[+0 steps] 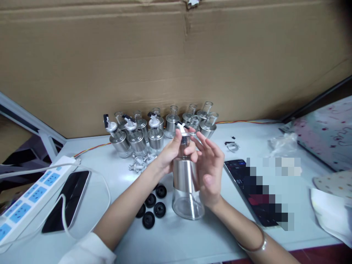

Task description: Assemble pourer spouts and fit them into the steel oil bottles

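Observation:
A glass bottle with a steel sleeve [184,183] stands upright on the white table [192,238] in front of me. My left hand [172,154] grips its neck and the white pourer spout [182,129] with a black flap on top. My right hand [210,168] rests against the bottle's right side, fingers spread near the neck. Behind, several more steel-sleeved bottles [154,134] stand in a group; the left ones carry spouts, the right ones [205,123] have bare glass necks.
Several black round caps [154,205] lie left of the bottle, loose white spout parts [139,163] behind them. A power strip [30,194] and a phone [68,200] lie left. Another phone [255,190] and a plastic bag [283,145] lie right. A cardboard wall [165,62] stands behind.

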A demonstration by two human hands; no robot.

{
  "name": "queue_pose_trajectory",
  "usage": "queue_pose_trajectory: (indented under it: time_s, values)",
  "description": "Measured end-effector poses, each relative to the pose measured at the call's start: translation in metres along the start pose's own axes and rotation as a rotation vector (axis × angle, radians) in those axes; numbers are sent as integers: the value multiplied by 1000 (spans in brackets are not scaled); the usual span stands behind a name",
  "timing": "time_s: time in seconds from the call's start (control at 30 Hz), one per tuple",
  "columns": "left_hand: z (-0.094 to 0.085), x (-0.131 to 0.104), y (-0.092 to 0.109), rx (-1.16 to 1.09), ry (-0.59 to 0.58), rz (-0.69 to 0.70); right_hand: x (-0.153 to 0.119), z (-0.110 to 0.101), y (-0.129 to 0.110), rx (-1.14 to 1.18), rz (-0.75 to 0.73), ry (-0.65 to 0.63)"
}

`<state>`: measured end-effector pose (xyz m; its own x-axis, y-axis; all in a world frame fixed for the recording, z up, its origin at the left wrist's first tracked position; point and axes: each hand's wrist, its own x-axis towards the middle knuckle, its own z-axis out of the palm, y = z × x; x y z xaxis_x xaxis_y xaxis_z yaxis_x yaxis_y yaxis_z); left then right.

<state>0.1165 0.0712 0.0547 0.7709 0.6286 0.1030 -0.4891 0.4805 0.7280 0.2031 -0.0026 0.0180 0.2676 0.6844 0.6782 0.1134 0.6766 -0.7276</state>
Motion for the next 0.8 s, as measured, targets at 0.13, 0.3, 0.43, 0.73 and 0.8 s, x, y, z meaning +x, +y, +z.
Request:
queue_pose_trajectory:
  time_s: [0.13,0.3,0.43,0.73,0.8]
  values:
    - [-1,-3,12,-9,10,-8,-13,5,1,-84,-85,-118]
    - [1,-5,14,-40,-110,27,-21,4,0,-136,-203,-167]
    - [2,-4,20,-172,48,34,-18,1,-3,-185,-302,-254]
    - [2,2,14,-269,215,20,-8,-10,-2,-356,-566,-350]
    - [1,2,12,-252,217,53,-7,-11,-2,-391,-620,-358]
